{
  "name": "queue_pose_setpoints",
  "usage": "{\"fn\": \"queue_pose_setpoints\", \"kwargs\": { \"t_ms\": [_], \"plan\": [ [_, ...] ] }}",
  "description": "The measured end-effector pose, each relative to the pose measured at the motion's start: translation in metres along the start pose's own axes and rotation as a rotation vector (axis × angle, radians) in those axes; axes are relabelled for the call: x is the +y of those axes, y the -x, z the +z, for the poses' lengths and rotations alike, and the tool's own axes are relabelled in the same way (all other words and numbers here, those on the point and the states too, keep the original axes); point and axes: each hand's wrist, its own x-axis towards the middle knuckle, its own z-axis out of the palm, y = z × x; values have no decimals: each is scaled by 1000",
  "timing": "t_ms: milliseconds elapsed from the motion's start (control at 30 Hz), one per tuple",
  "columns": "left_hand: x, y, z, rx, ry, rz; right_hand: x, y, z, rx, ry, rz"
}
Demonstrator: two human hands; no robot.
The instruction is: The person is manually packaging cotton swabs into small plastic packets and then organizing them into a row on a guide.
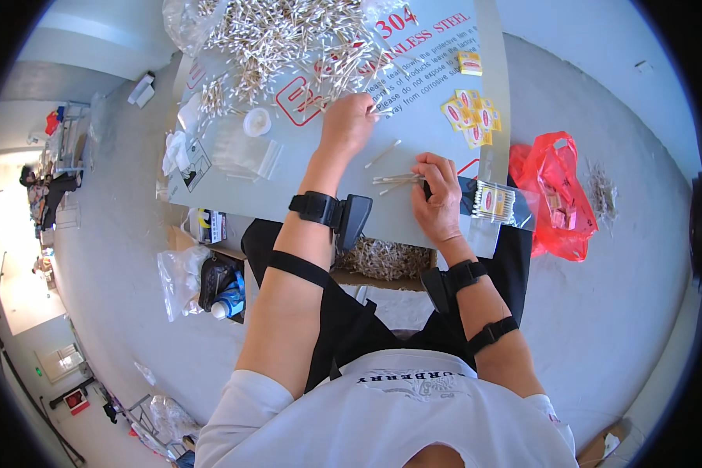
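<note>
Cotton swabs [269, 47] lie heaped on the table [249, 193] near both hands [346, 125].

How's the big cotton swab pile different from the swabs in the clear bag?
The pile is a jumble pointing every way; the bagged swabs line up side by side. The pile lies loose on the table; the bagged swabs sit in a clear bag with a yellow card. The pile is much bigger than the bagged swabs. Both have white tips.
</note>
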Motion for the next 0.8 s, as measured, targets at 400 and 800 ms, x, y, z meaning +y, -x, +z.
{"fn": "queue_pose_setpoints", "kwargs": {
  "t_ms": [400,800],
  "plan": [
    [-4,24,4,146,-142,52,-2,-1,-1,-1,17,0],
    [2,56,18,316,-213,133,-1,-1,0,2,15,-2]
  ]
}}
